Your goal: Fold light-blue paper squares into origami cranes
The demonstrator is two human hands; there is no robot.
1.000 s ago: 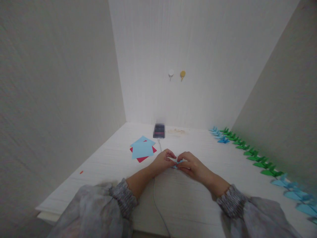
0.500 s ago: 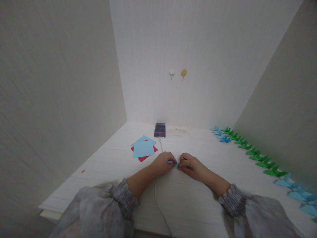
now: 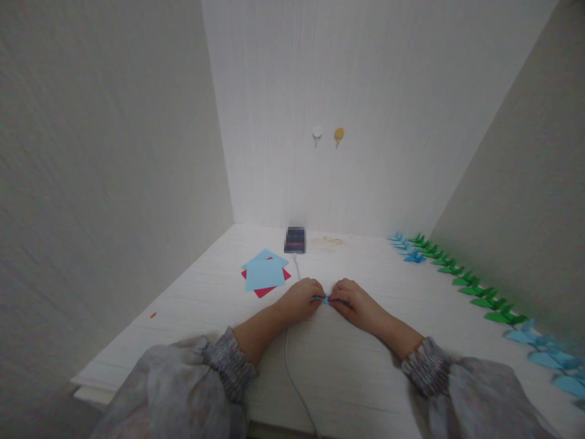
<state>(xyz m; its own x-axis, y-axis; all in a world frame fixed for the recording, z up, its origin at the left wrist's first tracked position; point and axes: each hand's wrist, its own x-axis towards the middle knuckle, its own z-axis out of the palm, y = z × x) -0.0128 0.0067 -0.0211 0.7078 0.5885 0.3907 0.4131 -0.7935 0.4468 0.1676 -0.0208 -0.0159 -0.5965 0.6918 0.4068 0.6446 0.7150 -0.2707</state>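
My left hand [image 3: 301, 299] and my right hand [image 3: 354, 302] meet at the middle of the white table [image 3: 347, 372]. Both pinch a small folded piece of light blue paper [image 3: 325, 298] between their fingertips, just above the table top. Most of the paper is hidden by the fingers. Grey sleeves cover both forearms.
A stack of light blue and red paper squares [image 3: 265, 274] lies to the left, behind my hands. A phone [image 3: 295, 239] with a white cable [image 3: 292, 360] stands at the back wall. A row of folded green [image 3: 470, 289] and blue paper figures [image 3: 543, 353] lines the right wall. Two hooks [image 3: 327, 134] hang on the back wall.
My hands have drawn closer together over the paper, which now shows as a smaller, narrower strip between the fingertips. The view has shifted slightly.
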